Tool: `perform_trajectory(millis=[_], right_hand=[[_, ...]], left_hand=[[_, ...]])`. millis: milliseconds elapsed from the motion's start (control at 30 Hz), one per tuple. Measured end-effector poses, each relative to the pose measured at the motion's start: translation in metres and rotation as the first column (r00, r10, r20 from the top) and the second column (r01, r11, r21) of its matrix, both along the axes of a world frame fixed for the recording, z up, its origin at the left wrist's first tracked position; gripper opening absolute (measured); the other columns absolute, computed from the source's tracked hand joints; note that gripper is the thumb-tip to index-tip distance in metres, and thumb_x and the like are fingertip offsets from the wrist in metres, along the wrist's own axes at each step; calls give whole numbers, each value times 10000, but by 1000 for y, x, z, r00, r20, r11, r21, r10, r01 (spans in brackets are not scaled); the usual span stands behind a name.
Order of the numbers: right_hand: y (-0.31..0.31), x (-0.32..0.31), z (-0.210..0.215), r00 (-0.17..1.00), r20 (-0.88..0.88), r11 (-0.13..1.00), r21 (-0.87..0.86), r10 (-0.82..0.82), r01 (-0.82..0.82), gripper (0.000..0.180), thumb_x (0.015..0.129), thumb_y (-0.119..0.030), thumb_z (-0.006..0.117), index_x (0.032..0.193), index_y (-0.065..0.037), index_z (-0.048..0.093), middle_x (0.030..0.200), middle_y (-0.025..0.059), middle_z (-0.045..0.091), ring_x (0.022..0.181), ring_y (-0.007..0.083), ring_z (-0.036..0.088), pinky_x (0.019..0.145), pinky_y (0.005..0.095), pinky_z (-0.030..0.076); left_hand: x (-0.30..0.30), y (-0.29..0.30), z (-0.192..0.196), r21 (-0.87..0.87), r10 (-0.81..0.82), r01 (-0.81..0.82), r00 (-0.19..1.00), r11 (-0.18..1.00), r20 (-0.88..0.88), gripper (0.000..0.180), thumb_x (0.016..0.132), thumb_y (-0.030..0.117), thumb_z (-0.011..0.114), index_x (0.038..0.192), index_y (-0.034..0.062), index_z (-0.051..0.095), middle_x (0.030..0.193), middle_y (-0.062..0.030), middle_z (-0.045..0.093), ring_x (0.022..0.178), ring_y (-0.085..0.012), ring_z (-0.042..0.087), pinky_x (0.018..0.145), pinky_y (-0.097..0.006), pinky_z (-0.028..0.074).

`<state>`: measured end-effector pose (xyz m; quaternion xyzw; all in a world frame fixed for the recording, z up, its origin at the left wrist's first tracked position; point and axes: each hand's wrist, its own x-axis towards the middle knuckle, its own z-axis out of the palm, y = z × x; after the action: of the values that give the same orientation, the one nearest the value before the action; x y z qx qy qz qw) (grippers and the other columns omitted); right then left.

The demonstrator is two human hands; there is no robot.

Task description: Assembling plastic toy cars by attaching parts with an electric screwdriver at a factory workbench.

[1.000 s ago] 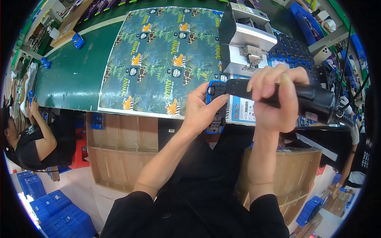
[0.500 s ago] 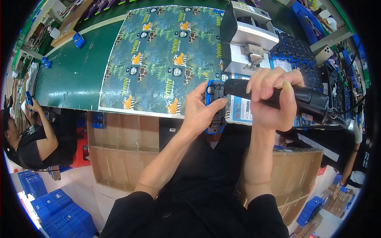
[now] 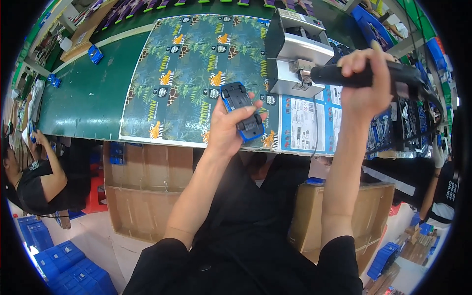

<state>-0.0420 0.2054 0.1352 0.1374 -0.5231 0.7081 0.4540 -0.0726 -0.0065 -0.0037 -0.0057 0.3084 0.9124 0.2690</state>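
My left hand (image 3: 223,129) grips a blue toy car (image 3: 241,105) with its black underside turned up, thumb across the chassis. It is held above the printed green sheet (image 3: 196,49) on the bench. My right hand (image 3: 369,83) is wrapped around a black electric screwdriver (image 3: 329,75), which lies nearly level and points left. The screwdriver's nose is at the front of a silver screw feeder (image 3: 305,46); whether its tip touches the feeder is too small to tell.
Dark toy chassis parts (image 3: 408,120) crowd the right of the bench. Two blue toy cars (image 3: 95,53) lie on the green bench top at left. Cardboard boxes (image 3: 142,209) stand below the front edge. One co-worker (image 3: 37,169) is at left, another (image 3: 437,191) at right.
The screwdriver has come away from the toy car and moved up and right to the feeder. My left hand has drawn the car left and tilted it.
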Motion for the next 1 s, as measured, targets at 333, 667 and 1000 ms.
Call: perform_trajectory(millis=[333, 667, 1000], right_hand=[[-2, -8, -1, 983, 105, 945, 307, -148, 110, 141, 917, -81, 619, 967, 42, 670, 655, 97, 558, 548, 190, 554, 559, 318, 465], [-25, -19, 13, 953, 164, 954, 201, -255, 221, 219, 856, -77, 706, 702, -33, 557, 526, 36, 531, 399, 138, 495, 422, 243, 403], [-31, 37, -5, 934, 202, 951, -158, 296, -268, 210, 954, -205, 516, 982, -9, 583, 599, 71, 497, 442, 179, 476, 507, 341, 455]], left_hand=[[-3, -1, 2, -112, -104, 92, 989, 989, -105, 628, 746, -88, 665, 1316, 73, 456, 1161, -132, 606, 901, -238, 684, 696, -383, 607], [-4, 0, -2, -113, -96, 89, 993, 990, -61, 504, 749, -95, 637, 1231, -23, 508, 1170, -164, 631, 868, -236, 690, 747, -395, 599], [-1, 9, 1, -114, -65, 57, 996, 992, -67, 462, 770, -102, 646, 1196, 7, 503, 1122, -129, 614, 890, -236, 684, 728, -391, 600]])
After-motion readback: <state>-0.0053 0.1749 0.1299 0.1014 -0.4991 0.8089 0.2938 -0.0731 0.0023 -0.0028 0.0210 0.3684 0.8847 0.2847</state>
